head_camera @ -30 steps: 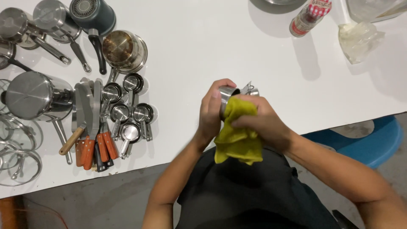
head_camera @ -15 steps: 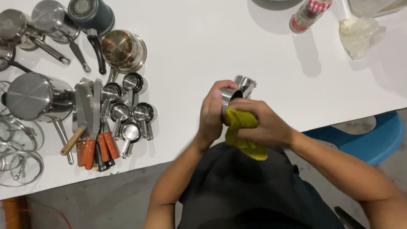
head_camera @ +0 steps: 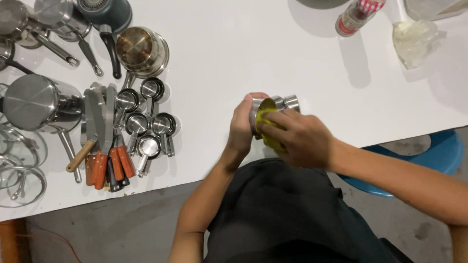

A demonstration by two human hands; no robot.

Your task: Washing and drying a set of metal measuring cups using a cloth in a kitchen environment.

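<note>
Right now the left hand (head_camera: pixel 242 127) has its grip closed around the side of a small steel cup (head_camera: pixel 273 108), fingers curled over its rim, holding it above the near edge of the white counter (head_camera: pixel 234 58). Against the cup's mouth the right hand (head_camera: pixel 297 139) presses a yellow cloth (head_camera: pixel 267 122), its grip bunched tight on the fabric, most of which is hidden under the fingers. The cup's handle end pokes out beyond the right hand's knuckles, away from the body.

Well off to the left of both hands lies a cluster of small steel measuring cups (head_camera: pixel 146 122) with long handles, lying close together. Just past them, farther left, a row of knives with orange handles (head_camera: pixel 109 165) rests with the blades pointing away from the person. Beyond those sits a large steel pot (head_camera: pixel 39 102), and glass lids (head_camera: pixel 17 170) lie at the counter's left edge. Farther away on that side are a brass-coloured saucepan (head_camera: pixel 141 48) and a dark pan (head_camera: pixel 109 12).

Far off to the right and away from the hands stand a small bottle with a red checked cap (head_camera: pixel 358 17) and a crumpled clear bag (head_camera: pixel 417 41). A blue stool (head_camera: pixel 429 156) shows below the right forearm.
</note>
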